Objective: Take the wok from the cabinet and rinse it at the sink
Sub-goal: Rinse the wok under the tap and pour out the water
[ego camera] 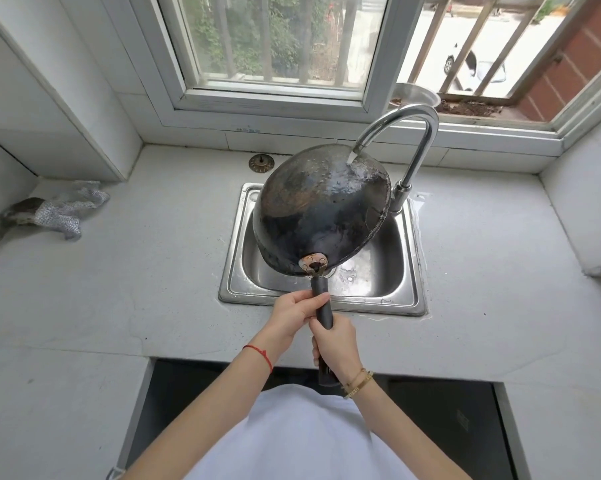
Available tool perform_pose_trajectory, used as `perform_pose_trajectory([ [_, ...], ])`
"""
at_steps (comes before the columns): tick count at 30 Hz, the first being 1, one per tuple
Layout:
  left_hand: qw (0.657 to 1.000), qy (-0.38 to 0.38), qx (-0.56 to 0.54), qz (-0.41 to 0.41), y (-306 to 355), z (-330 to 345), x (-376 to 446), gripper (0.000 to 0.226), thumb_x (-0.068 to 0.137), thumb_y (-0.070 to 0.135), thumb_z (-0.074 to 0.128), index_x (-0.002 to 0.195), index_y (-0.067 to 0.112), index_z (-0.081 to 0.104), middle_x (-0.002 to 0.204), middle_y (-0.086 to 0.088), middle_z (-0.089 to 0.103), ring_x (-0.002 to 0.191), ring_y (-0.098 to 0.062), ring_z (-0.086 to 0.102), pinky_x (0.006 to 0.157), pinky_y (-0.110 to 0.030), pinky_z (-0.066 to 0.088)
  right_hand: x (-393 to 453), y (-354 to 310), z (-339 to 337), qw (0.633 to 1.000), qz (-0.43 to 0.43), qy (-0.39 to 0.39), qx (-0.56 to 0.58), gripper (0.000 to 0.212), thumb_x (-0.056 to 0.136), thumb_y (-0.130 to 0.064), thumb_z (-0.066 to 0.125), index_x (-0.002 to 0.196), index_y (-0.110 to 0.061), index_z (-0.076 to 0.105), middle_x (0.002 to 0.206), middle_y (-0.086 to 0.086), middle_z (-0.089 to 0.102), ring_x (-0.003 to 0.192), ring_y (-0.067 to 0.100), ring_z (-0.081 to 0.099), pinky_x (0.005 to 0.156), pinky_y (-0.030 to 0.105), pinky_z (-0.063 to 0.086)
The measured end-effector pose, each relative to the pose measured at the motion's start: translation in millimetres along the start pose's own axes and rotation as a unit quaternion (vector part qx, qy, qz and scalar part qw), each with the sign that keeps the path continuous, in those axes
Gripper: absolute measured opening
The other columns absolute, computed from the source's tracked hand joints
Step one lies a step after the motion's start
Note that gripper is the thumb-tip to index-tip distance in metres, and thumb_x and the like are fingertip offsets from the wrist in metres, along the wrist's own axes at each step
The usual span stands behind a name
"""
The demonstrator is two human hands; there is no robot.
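A black wok (321, 209) hangs upside down over the steel sink (408, 271), its wet, sooty underside facing me. Water runs from the curved faucet (410, 133) onto the far side of the wok. Its long dark handle (321, 303) points toward me. My left hand (294, 315) grips the handle near the wok. Just behind it on the same handle, my right hand (335, 344) grips lower down. The inside of the wok is hidden.
A grey speckled cloth (62, 211) lies crumpled on the pale countertop (146, 271) at the far left. A round drain strainer (261, 163) sits on the counter behind the sink. A metal bowl (416, 93) stands on the window ledge.
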State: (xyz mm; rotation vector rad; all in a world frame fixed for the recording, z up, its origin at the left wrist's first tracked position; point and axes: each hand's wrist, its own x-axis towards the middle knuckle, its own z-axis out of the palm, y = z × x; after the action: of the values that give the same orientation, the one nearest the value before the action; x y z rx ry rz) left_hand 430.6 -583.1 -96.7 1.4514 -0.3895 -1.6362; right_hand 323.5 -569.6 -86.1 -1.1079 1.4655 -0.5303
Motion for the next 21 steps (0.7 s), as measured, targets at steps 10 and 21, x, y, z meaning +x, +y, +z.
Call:
perform_pose_trajectory([
  [10, 1.000, -0.006, -0.008, 0.000, 1.9, 0.3, -1.6, 0.039, 0.084, 0.018, 0.074, 0.117, -0.001, 0.067, 0.113, -0.017, 0.072, 0.100, -0.021, 0.069, 0.080, -0.024, 0.055, 0.6, 0.3, 0.2, 1.000, 0.006, 0.001, -0.003, 0.027, 0.093, -0.018, 0.058, 0.069, -0.006, 0.053, 0.045, 0.007, 0.051, 0.029, 0.017, 0.049, 0.033, 0.024, 0.041],
  [21, 1.000, -0.001, 0.001, -0.001, 1.8, 2.6, -2.4, 0.039, 0.084, 0.019, 0.074, 0.118, 0.000, 0.067, 0.112, -0.014, 0.073, 0.105, -0.023, 0.068, 0.082, -0.026, 0.055, 1.0, 1.1, -2.3, 1.000, 0.013, -0.004, -0.005, 0.025, 0.093, -0.017, 0.058, 0.071, -0.005, 0.055, 0.046, 0.006, 0.051, 0.030, 0.014, 0.050, 0.033, 0.024, 0.043],
])
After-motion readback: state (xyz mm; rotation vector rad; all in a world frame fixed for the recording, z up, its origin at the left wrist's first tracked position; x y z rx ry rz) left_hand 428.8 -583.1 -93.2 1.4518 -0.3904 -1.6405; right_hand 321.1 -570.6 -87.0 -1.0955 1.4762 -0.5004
